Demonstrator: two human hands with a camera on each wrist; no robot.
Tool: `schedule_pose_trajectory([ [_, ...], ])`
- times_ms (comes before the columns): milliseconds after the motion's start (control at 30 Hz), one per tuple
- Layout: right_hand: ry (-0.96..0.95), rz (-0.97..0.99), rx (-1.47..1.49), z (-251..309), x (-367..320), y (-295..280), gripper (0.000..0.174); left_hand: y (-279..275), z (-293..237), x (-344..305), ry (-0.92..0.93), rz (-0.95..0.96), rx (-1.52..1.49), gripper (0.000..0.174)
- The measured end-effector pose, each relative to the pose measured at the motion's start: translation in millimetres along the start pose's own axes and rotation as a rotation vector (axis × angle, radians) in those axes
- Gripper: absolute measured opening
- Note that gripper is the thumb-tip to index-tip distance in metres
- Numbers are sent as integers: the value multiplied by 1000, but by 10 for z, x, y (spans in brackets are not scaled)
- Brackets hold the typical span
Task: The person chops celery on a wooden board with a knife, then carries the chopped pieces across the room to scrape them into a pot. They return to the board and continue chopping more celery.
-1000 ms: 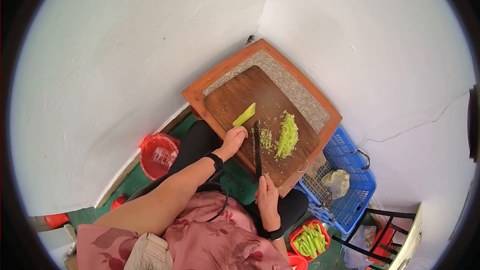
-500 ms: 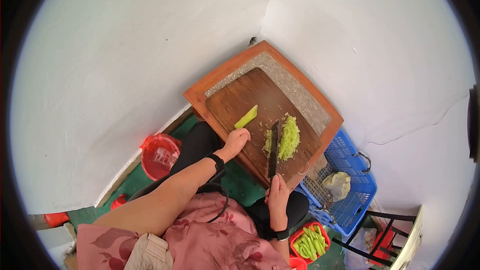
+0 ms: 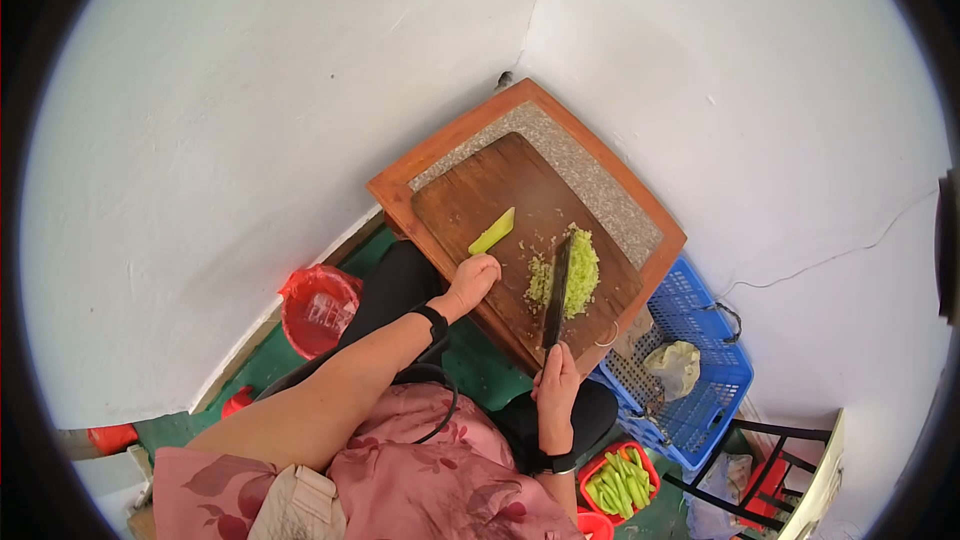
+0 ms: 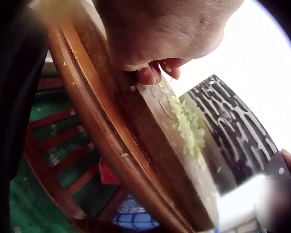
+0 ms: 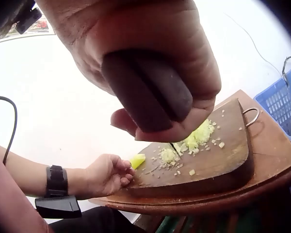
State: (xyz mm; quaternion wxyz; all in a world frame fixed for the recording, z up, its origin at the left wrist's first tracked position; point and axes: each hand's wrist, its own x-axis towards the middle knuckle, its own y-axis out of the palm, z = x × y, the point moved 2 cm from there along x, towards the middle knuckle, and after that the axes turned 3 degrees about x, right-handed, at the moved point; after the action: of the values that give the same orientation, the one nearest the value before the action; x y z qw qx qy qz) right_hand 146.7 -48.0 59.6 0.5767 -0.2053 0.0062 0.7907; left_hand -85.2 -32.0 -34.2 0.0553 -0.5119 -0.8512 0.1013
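Note:
My right hand [image 3: 557, 395] grips the dark handle of a cleaver [image 3: 557, 290]; the handle's end fills the fist in the right wrist view. The cleaver stands on edge among finely chopped green vegetable [image 3: 583, 275] on a thick wooden cutting board [image 3: 465, 185]. In the left wrist view, wet streaks and bits cling to the blade [image 4: 228, 128]. My left hand [image 3: 472, 283] rests at the board's near edge, fingers loosely curled with nothing held. Just beyond it lies an uncut piece of the light green vegetable [image 3: 492, 231].
The board lies on a wood-framed table [image 3: 610, 175] with a speckled top, set in a wall corner. To the right are a blue plastic basket [image 3: 715, 370] and a red container of green vegetable pieces [image 3: 622, 485]. A red bucket [image 3: 318, 312] stands at left.
The cleaver has moved right, from beside the small scattered bits to the larger chopped pile, my right hand moving with it. My left hand and the uncut piece stay nearly in place.

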Motion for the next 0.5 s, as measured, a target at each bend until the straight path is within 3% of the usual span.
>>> schedule_pose_trajectory([
  [100, 69, -3, -7, 49, 3, -14, 35, -5, 17, 46, 28, 1, 25, 18],
  [300, -29, -19, -36, -112, 53, 17, 37, 8, 62, 21, 47, -4, 33, 18],
  [500, -7, 9, -53, 56, -57, 72, 39, -4, 33, 22, 75, 8, 34, 18],
])
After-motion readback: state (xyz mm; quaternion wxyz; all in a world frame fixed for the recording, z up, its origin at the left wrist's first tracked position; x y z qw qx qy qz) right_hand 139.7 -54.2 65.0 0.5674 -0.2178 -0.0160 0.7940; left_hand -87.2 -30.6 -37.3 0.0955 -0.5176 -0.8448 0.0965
